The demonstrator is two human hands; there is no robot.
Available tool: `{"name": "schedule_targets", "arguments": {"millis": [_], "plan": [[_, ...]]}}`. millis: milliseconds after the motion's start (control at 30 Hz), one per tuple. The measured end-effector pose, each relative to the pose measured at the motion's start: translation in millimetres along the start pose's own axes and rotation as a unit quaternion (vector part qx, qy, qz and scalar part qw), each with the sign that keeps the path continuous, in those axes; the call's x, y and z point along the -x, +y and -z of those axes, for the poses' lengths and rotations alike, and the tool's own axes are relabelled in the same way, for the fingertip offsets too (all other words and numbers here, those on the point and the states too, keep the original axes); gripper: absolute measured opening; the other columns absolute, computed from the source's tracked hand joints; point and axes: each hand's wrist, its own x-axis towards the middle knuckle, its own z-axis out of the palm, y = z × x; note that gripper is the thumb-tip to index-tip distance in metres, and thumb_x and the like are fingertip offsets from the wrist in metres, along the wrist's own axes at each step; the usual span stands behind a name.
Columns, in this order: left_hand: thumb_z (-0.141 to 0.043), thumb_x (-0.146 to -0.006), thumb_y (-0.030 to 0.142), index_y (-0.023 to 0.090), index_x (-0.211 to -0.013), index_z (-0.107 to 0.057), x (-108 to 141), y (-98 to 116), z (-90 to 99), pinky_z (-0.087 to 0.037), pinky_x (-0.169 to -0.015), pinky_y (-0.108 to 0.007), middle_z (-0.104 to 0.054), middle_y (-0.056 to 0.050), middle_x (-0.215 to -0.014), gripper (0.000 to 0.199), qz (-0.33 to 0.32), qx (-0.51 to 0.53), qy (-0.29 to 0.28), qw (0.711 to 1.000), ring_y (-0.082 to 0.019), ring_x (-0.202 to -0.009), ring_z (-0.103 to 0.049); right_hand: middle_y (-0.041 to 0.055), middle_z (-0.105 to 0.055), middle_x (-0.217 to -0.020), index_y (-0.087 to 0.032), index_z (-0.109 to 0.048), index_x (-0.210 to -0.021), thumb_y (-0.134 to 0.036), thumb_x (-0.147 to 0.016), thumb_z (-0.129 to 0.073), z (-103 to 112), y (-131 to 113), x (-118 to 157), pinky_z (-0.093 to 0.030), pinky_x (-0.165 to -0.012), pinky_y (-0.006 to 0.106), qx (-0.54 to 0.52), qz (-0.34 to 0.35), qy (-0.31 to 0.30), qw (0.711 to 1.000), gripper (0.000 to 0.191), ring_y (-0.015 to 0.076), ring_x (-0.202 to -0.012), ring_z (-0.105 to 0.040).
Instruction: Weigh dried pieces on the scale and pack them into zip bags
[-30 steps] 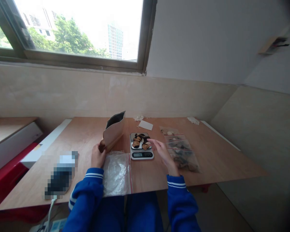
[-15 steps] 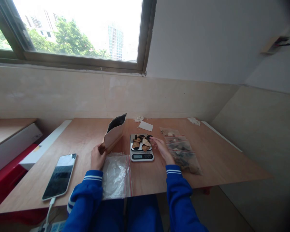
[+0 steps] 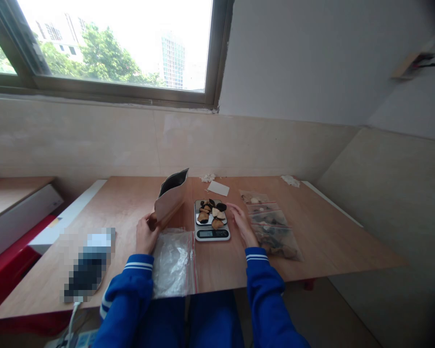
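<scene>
My left hand (image 3: pixel 146 234) is closed on the lower end of a pale paper pouch (image 3: pixel 169 202), whose dark mouth gapes open toward the back. On the table centre stands a small digital scale (image 3: pixel 213 235) with several brown and black dried slices (image 3: pixel 205 210) on its plate. Just right of the scale is my right hand (image 3: pixel 240 222), fingers apart, with nothing visible in them. Clear zip bags (image 3: pixel 174 263) lie flat below the pouch. To the right, a row of zip bags holding dried pieces (image 3: pixel 277 237) lies partly beside my right wrist.
A phone (image 3: pixel 89 266), blurred by pixels, lies at the left with a white cable. Behind the scale are a white card (image 3: pixel 218 188) and white crumpled bits (image 3: pixel 208 178). More white bits (image 3: pixel 290 181) lie at the back right edge. A window is above.
My right hand has drawn slightly back from the slices, and its fingers are more apart. A dark slice now shows plainly at the plate's right edge. My left hand still holds the pouch.
</scene>
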Motion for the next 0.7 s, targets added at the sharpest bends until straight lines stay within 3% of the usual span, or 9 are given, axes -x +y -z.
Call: {"name": "schedule_targets", "arguments": {"millis": [233,400,533,700], "plan": [[-0.065,-0.067,0.035,0.016,-0.099,-0.062,0.4,4.9,2.6,-0.052,-0.082,-0.046,-0.063,-0.008,-0.087,0.038,0.006,0.033,0.000,0.999,-0.029,-0.089,-0.063,0.0119,-0.071,-0.111,-0.018,-0.071,-0.104,-0.056,-0.075,-0.058,-10.0,11.6,-4.3,-0.051,-0.085,0.038,0.009,0.001,-0.021,1.000,0.049,0.0257,-0.104,-0.063],[-0.065,-0.067,0.032,0.016,-0.102,-0.060,0.0,3.2,2.3,-0.052,-0.084,-0.047,-0.063,-0.008,-0.090,0.039,0.002,0.036,-0.001,0.999,-0.029,-0.092,-0.062,0.0148,-0.066,-0.116,-0.016,-0.066,-0.109,-0.053,-0.083,-0.050,-7.9,14.2,4.6,-0.047,-0.095,0.042,0.067,0.060,0.011,0.996,0.048,0.0254,-0.107,-0.061],[-0.064,-0.068,0.032,0.015,-0.103,-0.059,0.3,-2.7,-1.2,-0.051,-0.086,-0.047,-0.061,-0.009,-0.092,0.039,-0.003,0.028,0.001,1.000,-0.029,-0.095,-0.061,0.0131,-0.059,-0.113,-0.019,-0.062,-0.113,-0.044,-0.085,-0.057,-8.2,5.6,35.4,-0.046,-0.095,0.044,0.210,0.130,0.005,0.969,0.037,0.0264,-0.109,-0.056],[-0.063,-0.071,0.034,0.013,-0.108,-0.056,1.1,-11.9,-5.7,-0.052,-0.083,-0.045,-0.059,-0.009,-0.096,0.043,-0.003,0.020,0.000,1.000,-0.027,-0.094,-0.060,0.0104,-0.049,-0.117,-0.025,-0.056,-0.120,-0.025,-0.075,-0.072,-16.1,-11.8,64.2,-0.043,-0.099,0.046,0.335,0.175,-0.072,0.923,0.047,0.0298,-0.117,-0.050]]}}
